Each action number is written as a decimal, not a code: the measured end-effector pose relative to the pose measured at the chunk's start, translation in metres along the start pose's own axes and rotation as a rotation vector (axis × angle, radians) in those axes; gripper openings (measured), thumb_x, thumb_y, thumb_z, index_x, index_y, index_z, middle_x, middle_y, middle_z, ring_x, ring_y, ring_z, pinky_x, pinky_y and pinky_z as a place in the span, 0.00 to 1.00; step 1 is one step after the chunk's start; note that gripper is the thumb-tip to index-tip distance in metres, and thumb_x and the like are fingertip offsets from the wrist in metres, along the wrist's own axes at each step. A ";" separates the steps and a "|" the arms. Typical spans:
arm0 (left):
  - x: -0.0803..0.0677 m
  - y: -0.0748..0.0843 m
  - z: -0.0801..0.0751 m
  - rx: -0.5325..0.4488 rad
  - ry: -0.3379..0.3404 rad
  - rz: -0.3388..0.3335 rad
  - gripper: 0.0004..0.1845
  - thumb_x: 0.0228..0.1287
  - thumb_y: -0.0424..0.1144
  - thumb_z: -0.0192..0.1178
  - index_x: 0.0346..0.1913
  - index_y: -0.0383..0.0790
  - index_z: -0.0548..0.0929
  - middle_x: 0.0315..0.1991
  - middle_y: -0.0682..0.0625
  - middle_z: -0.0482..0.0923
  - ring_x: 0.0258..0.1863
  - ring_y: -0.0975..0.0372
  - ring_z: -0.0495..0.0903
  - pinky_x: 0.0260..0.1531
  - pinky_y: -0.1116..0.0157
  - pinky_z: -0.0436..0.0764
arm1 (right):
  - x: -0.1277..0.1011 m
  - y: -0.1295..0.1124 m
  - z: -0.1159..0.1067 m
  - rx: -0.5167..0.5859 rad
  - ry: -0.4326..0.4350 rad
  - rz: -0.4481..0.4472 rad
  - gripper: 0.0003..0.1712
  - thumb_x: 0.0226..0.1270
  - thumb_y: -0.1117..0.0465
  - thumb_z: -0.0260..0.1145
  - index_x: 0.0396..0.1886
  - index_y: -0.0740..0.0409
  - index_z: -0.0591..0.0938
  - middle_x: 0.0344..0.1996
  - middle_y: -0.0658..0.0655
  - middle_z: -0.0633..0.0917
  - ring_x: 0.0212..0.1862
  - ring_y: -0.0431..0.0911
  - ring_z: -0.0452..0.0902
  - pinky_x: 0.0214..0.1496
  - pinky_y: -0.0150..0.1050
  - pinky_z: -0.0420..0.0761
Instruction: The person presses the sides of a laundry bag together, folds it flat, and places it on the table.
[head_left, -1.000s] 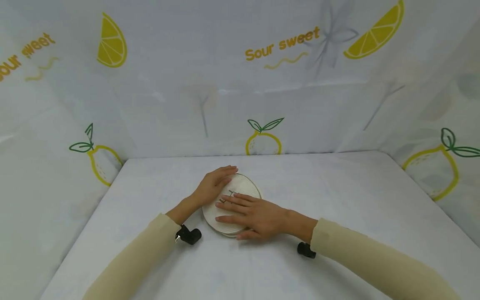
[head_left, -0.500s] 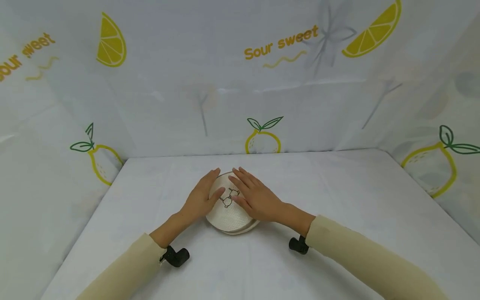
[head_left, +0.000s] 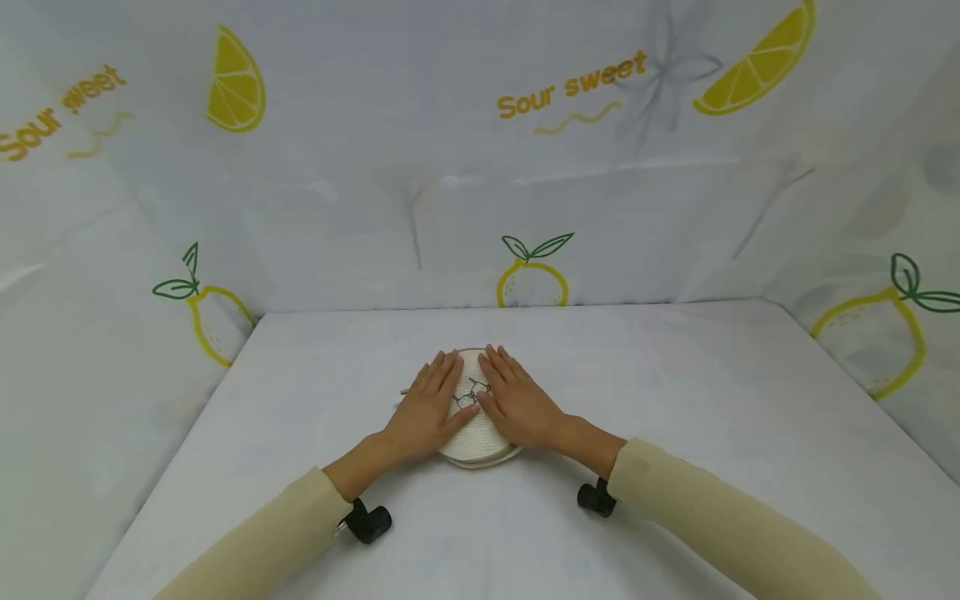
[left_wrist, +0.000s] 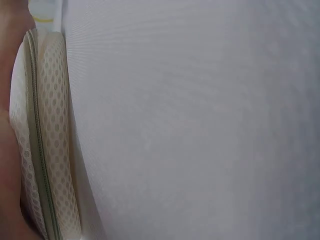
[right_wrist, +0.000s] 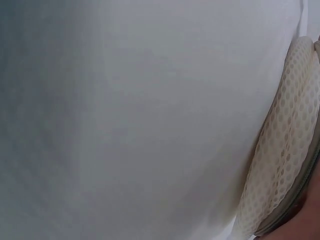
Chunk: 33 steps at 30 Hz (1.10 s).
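Note:
A round cream mesh laundry bag (head_left: 480, 437) lies on the white table, with a dark line drawing on its top. My left hand (head_left: 426, 410) rests flat over its left half, fingers straight and pointing away from me. Over the right half lies my right hand (head_left: 523, 407), also flat with straight fingers. The thumbs point toward each other across the drawing. In the left wrist view, a grey-green zipper (left_wrist: 37, 125) runs round the bag's low mesh side. The right wrist view shows the honeycomb mesh wall (right_wrist: 280, 145) with the hand at the lower right corner.
A white cloth covers the table (head_left: 675, 400). White curtains (head_left: 337, 167) with lemon prints stand behind it and at both sides. A small black camera (head_left: 369, 523) hangs at the left wrist and another (head_left: 597, 498) at the right.
My right hand, which lay across the bag's front, has turned and moved back to its right side. My left hand has slid inward from the left edge onto the top.

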<state>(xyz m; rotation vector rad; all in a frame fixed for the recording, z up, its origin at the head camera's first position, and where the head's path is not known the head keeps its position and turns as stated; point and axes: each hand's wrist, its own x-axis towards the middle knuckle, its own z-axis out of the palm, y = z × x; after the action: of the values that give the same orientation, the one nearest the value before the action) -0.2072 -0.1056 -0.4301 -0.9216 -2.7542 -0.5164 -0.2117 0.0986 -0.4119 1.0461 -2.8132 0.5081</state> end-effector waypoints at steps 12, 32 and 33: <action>0.004 0.003 -0.002 0.048 -0.054 -0.023 0.42 0.73 0.58 0.45 0.72 0.26 0.50 0.74 0.36 0.47 0.73 0.46 0.45 0.69 0.52 0.46 | -0.002 0.002 0.007 0.029 0.014 0.002 0.33 0.80 0.53 0.39 0.72 0.74 0.51 0.72 0.72 0.50 0.73 0.62 0.41 0.72 0.52 0.46; 0.005 0.000 0.018 -0.124 0.186 -0.047 0.40 0.65 0.55 0.56 0.69 0.28 0.62 0.69 0.40 0.61 0.71 0.49 0.54 0.68 0.52 0.52 | -0.005 0.004 0.018 0.258 0.170 0.102 0.32 0.75 0.54 0.52 0.71 0.67 0.61 0.71 0.66 0.58 0.72 0.59 0.50 0.70 0.55 0.52; 0.005 0.000 0.018 -0.134 0.203 -0.045 0.40 0.64 0.55 0.57 0.69 0.28 0.63 0.69 0.40 0.62 0.71 0.48 0.55 0.68 0.52 0.53 | -0.005 0.005 0.018 0.293 0.165 0.112 0.32 0.75 0.53 0.53 0.71 0.67 0.61 0.72 0.65 0.57 0.72 0.59 0.49 0.70 0.55 0.52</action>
<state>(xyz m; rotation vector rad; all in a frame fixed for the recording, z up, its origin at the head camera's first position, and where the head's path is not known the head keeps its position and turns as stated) -0.2126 -0.0958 -0.4456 -0.7882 -2.5879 -0.7657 -0.2106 0.0991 -0.4308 0.8453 -2.7153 0.9950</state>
